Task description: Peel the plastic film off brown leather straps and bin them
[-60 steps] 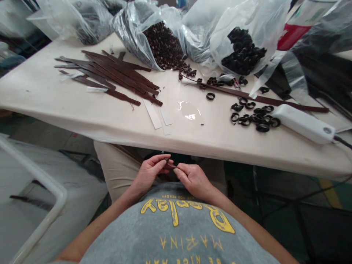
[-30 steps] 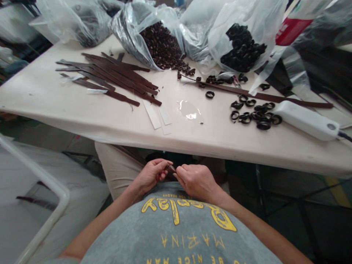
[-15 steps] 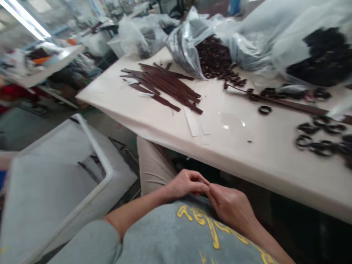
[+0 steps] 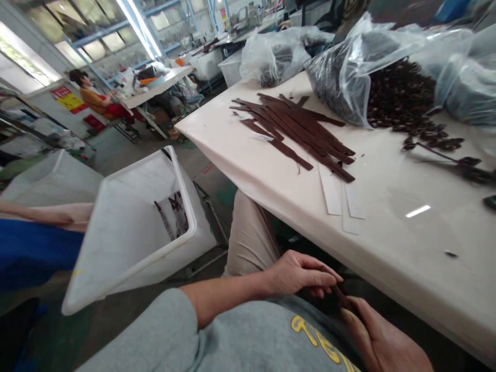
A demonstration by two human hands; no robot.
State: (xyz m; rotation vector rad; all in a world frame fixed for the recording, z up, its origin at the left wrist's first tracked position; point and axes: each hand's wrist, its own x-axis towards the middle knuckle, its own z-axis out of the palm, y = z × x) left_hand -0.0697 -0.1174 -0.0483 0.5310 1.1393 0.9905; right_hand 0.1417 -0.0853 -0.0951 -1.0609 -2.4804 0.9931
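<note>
In front of my shirt, below the table edge, my left hand [image 4: 300,276] pinches one end of a narrow dark brown strip [image 4: 341,297] between thumb and fingers. Lower and to the right, my right hand [image 4: 382,336] grips the same strip, its thumb along it. Most of the strip is hidden by the fingers. On the white table [image 4: 225,150] lies a pile of flat dark brown strips [image 4: 302,134], some crossing others. Two white paper pieces [image 4: 329,191] lie beside the pile's near end.
Clear plastic bags [image 4: 349,67] stand along the table's back, one spilling small dark brown coiled pieces [image 4: 406,93]. To my left is a white bin [image 4: 127,206] with a few dark strips inside. Someone's arm [image 4: 50,214] is beside it. Another person [image 4: 95,98] sits farther back.
The view has turned left, bringing more of the bin and room into sight. My hands have drawn slightly apart, and the brown strip between them now shows.
</note>
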